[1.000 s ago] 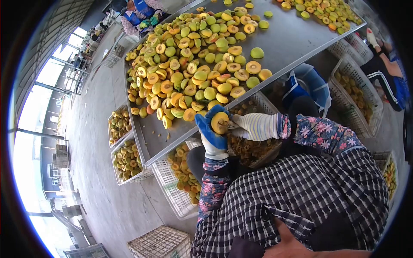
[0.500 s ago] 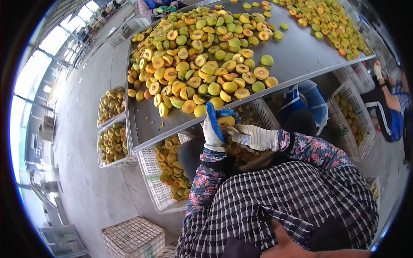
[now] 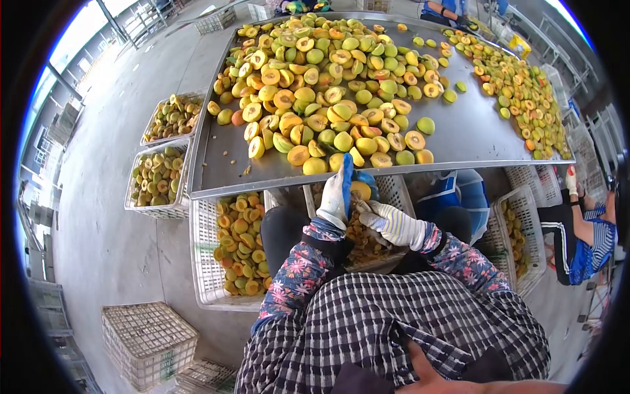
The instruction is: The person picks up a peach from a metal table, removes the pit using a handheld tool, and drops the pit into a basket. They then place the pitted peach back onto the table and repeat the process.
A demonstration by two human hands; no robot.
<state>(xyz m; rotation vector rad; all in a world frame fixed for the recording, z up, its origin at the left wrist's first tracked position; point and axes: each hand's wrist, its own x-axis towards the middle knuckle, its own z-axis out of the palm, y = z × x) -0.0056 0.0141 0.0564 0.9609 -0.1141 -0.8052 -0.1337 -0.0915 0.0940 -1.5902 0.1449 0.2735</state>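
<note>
My left hand [image 3: 340, 196], in a white glove with a blue palm, is closed around a halved yellow peach [image 3: 360, 190] just below the table's near edge. Beside it, my right hand [image 3: 396, 224] wears a striped white glove. Its fingers are pinched against the peach on what seems a small tool, mostly hidden. Under both hands stands a crate [image 3: 396, 195] with fruit scraps inside. On the metal table [image 3: 459, 148] above them lies a large heap of halved peaches [image 3: 321, 98].
A white crate of peach halves [image 3: 205, 262] stands at my left knee, with further filled crates [image 3: 180, 209] beyond. An upturned crate [image 3: 149, 338] sits lower left. To the right are a blue bin [image 3: 474, 203], another crate [image 3: 535, 240] and a seated person [image 3: 584, 230].
The view has turned, so the table appears more level and the crates on the left sit differently. Both hands keep their hold near the table edge, the peach still in the left.
</note>
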